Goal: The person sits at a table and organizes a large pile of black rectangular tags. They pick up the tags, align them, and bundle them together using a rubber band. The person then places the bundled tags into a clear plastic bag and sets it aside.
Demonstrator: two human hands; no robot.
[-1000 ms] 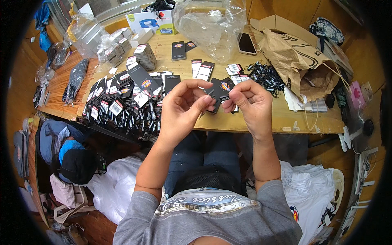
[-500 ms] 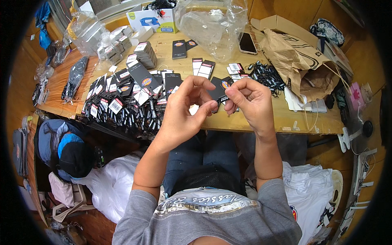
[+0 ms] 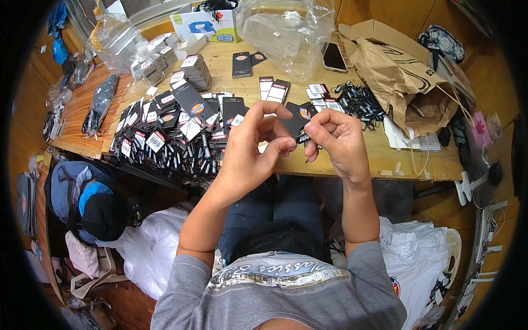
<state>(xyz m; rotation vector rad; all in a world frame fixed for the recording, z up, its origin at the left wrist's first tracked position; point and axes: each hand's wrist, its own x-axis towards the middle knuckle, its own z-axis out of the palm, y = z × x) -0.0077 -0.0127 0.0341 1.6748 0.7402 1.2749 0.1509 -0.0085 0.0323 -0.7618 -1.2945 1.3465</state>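
Observation:
Over the near edge of the table, my left hand (image 3: pixel 247 151) and my right hand (image 3: pixel 344 146) are raised close together. A small black tag string (image 3: pixel 302 138) with a plastic lock is between their fingertips. My right hand pinches it with thumb and index finger. My left hand is curled, its thumb and fingertips closed at the string's other side; how firmly they grip is hard to see. Just beyond lie black hang tags (image 3: pixel 297 114) with a round logo. A heap of similar black strings (image 3: pixel 357 104) is right of them. To the left spreads a large pile of strung hang tags (image 3: pixel 165 124).
Stacked tags (image 3: pixel 196 73) stand behind the pile. Clear plastic bags (image 3: pixel 286 38), a small box (image 3: pixel 206 26) and a phone (image 3: pixel 333 58) are at the back. A brown paper bag (image 3: pixel 401 82) lies at the right. White garments (image 3: pixel 415 264) are beside my right side.
My right hand has shifted slightly left and down, closer to my left fingertips. The black piece between them shows more plainly now.

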